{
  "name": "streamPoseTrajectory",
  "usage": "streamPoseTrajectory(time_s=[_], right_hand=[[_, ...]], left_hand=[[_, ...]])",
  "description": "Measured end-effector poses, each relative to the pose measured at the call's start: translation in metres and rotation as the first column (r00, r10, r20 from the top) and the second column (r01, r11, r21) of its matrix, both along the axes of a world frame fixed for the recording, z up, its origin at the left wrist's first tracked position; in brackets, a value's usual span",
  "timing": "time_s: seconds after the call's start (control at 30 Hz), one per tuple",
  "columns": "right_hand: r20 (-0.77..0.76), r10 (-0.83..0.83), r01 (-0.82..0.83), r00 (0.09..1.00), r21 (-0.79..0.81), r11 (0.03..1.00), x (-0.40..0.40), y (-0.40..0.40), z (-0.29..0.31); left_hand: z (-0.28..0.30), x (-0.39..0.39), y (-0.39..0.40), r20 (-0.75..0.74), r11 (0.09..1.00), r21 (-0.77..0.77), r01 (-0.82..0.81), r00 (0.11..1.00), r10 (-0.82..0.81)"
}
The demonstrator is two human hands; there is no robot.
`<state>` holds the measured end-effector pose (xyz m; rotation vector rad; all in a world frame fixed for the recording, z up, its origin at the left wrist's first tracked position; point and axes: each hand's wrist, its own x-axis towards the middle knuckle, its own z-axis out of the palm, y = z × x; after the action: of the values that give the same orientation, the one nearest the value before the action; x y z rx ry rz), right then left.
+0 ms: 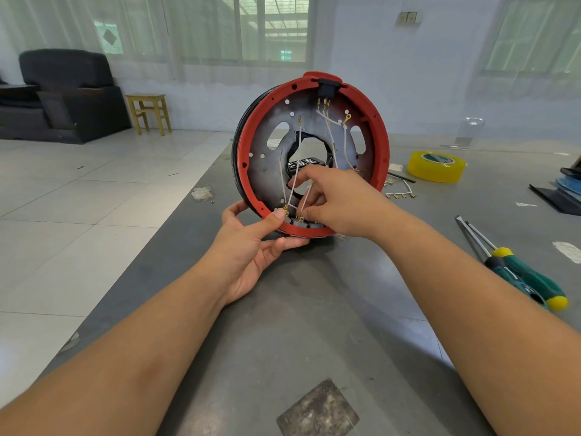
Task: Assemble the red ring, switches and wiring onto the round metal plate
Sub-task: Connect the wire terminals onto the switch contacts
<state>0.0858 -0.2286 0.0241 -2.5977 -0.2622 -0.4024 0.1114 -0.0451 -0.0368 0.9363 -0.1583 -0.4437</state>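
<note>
The round metal plate (267, 158) stands upright on edge on the grey table, framed by the red ring (382, 143). A black switch (327, 84) sits at the ring's top with white wires (330, 127) running down across the plate. Several grey switches (298, 222) line the ring's bottom. My left hand (251, 247) grips the ring's lower edge, thumb on the rim. My right hand (336, 199) reaches in over the plate's lower part and pinches a white wire with a brass terminal just above the grey switches.
A yellow tape roll (437, 166) lies to the right, with loose terminal wires (401, 194) in front of it. Two green-handled screwdrivers (518, 272) lie at the right. A small clear bag (201, 193) lies near the table's left edge. A wooden stool (151, 113) and dark sofa (63, 96) stand far left.
</note>
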Motion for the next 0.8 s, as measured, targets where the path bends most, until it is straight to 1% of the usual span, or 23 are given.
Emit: streamPoseTrajectory(time_s=[0.1,0.17,0.2,0.23,0.27,0.33,0.37,0.4,0.43,0.47,0.5,0.53,0.57,0.6,0.63,0.67,0.73,0.77,0.8], right_hand=[[0.049,-0.006,0.003,0.999,0.069,0.998,-0.004,-0.004,-0.001],[0.146,-0.013,0.000,0.989,0.091,0.996,-0.009,-0.007,-0.004],[0.203,-0.012,-0.004,0.979,0.079,0.997,-0.013,-0.008,-0.008],[0.275,-0.009,0.000,0.962,0.032,0.999,-0.018,-0.010,-0.014],[0.366,-0.005,0.026,0.931,-0.052,0.998,-0.023,-0.013,-0.021],[0.554,0.000,0.150,0.833,-0.225,0.963,-0.033,-0.022,-0.039],[0.612,-0.021,0.213,0.790,-0.242,0.947,-0.037,-0.027,-0.047],[0.644,-0.063,0.248,0.763,-0.200,0.948,-0.040,-0.032,-0.055],[0.654,-0.137,0.266,0.744,-0.101,0.959,-0.042,-0.035,-0.060],[0.629,-0.253,0.281,0.735,0.057,0.958,-0.043,-0.038,-0.063],[0.544,-0.389,0.297,0.743,0.253,0.921,-0.042,-0.039,-0.064],[0.390,-0.490,0.309,0.780,0.441,0.843,-0.040,-0.037,-0.062],[0.204,-0.508,0.310,0.837,0.589,0.746,-0.038,-0.036,-0.059],[0.044,-0.447,0.294,0.894,0.696,0.655,-0.036,-0.035,-0.058],[-0.059,-0.343,0.258,0.938,0.777,0.574,-0.034,-0.034,-0.059],[-0.112,-0.233,0.216,0.966,0.844,0.492,-0.031,-0.033,-0.059],[-0.125,-0.070,0.141,0.990,0.936,0.321,-0.026,-0.031,-0.058],[-0.120,-0.025,0.122,0.993,0.959,0.257,-0.025,-0.029,-0.057],[-0.117,-0.006,0.115,0.993,0.970,0.216,-0.024,-0.028,-0.058]], left_hand=[[0.000,0.000,0.001,0.000,1.000,-0.009,-0.004,1.000,0.004],[0.000,0.000,0.001,0.006,1.000,-0.011,-0.006,1.000,0.006],[-0.001,0.000,0.001,0.009,1.000,-0.011,-0.008,1.000,0.008],[0.000,0.000,0.001,0.011,1.000,-0.014,-0.011,1.000,0.011],[0.000,0.000,0.001,0.011,1.000,-0.019,-0.012,1.000,0.013],[0.000,0.001,0.002,0.006,0.999,-0.029,-0.015,1.000,0.016],[0.000,0.001,0.002,0.000,0.999,-0.035,-0.023,1.000,0.023],[0.000,0.002,0.003,-0.008,0.999,-0.042,-0.035,0.999,0.035],[-0.001,0.002,0.003,-0.016,0.998,-0.047,-0.050,0.999,0.049],[-0.001,0.002,0.003,-0.022,0.997,-0.051,-0.064,0.998,0.063],[0.000,0.002,0.003,-0.025,0.996,-0.053,-0.076,0.997,0.075],[0.000,0.002,0.003,-0.027,0.995,-0.054,-0.088,0.996,0.086],[0.000,0.001,0.003,-0.027,0.994,-0.050,-0.097,0.995,0.096],[0.000,0.000,0.003,-0.023,0.994,-0.044,-0.103,0.995,0.102],[0.001,-0.001,0.002,-0.017,0.994,-0.036,-0.104,0.994,0.104],[0.001,-0.001,0.002,-0.008,0.994,-0.026,-0.102,0.995,0.102],[0.001,-0.002,0.000,0.006,0.996,-0.004,-0.091,0.996,0.091],[0.001,-0.002,0.000,0.014,0.996,0.006,-0.090,0.996,0.090],[0.001,-0.002,-0.001,0.025,0.996,0.016,-0.093,0.995,0.092]])
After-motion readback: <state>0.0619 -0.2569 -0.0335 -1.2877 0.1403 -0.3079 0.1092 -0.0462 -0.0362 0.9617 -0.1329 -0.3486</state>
